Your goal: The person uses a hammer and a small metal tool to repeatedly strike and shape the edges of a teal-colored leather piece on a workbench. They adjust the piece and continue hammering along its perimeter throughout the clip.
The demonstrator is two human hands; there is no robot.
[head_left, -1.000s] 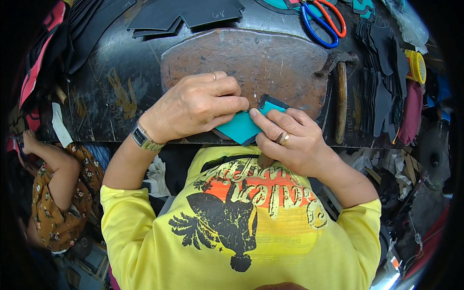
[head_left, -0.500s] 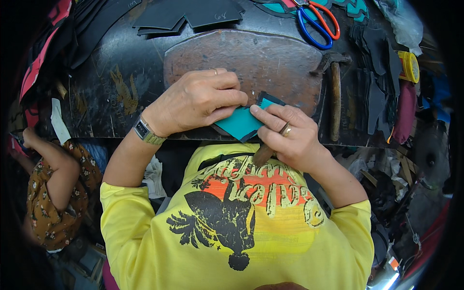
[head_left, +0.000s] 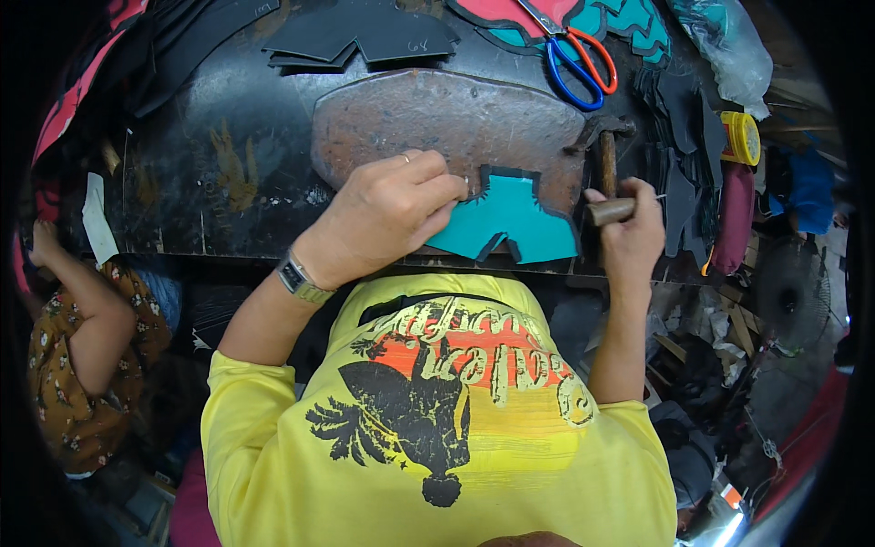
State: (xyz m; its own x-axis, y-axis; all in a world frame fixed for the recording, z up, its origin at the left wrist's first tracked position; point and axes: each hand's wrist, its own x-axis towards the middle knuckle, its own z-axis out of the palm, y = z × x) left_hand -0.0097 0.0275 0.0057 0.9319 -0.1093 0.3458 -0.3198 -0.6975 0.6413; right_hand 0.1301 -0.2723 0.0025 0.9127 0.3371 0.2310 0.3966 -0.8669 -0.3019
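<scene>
My left hand (head_left: 387,205) is closed, thumb and fingertips pinching the left side of a teal cut piece (head_left: 515,214) with black edging. The piece lies mostly flat at the table's near edge, partly over a brown slab, and has a notch along its near side. To its right, my right hand (head_left: 635,239) is curled around a wooden-handled tool (head_left: 609,213). A thin point sticks out past the fingers, like an awl's. Just beyond that hand lies a hammer (head_left: 608,155), the lower part of its wooden handle hidden behind the hand and tool.
The brown slab (head_left: 437,114) rests on the black table (head_left: 196,214). Red-and-blue-handled scissors (head_left: 583,77) lie beyond it near teal and pink pieces. Black cut sheets (head_left: 360,36) lie at the back, with more stacked right. A yellow tub (head_left: 743,139) stands far right. Another person's arm (head_left: 87,305) shows at left.
My right hand has let go of the teal piece and moved right beside the hammer, carrying the wooden-handled tool. The piece now shows more fully. My left hand stays at its left side.
</scene>
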